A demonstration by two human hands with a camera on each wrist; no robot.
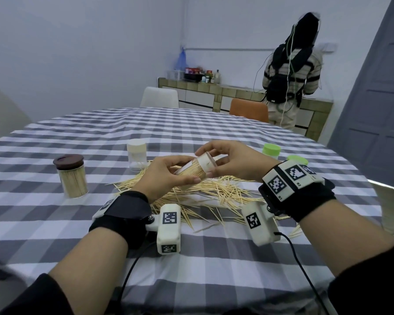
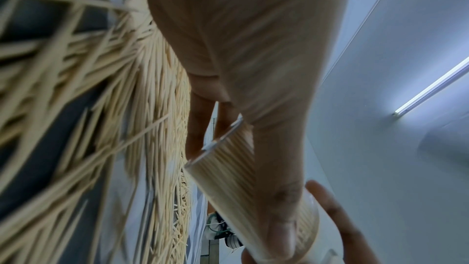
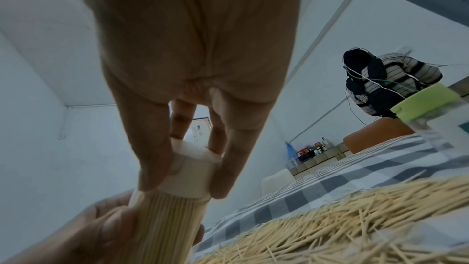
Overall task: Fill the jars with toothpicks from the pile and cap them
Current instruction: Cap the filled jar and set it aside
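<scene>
Your left hand (image 1: 162,176) gripped the clear toothpick-packed jar (image 1: 191,172), tilted above the loose wooden toothpick pile (image 1: 214,192); at its two o'clock, your right hand (image 1: 232,161) pinched its cream plastic cap (image 1: 206,163).

I can read very little here. The wrist camera housings (image 1: 168,228) carry black-and-white square code markers, patterns rather than words. A framed sheet (image 3: 197,132) on the far wall bears dark brush characters, too blurred for me to make out.
</scene>
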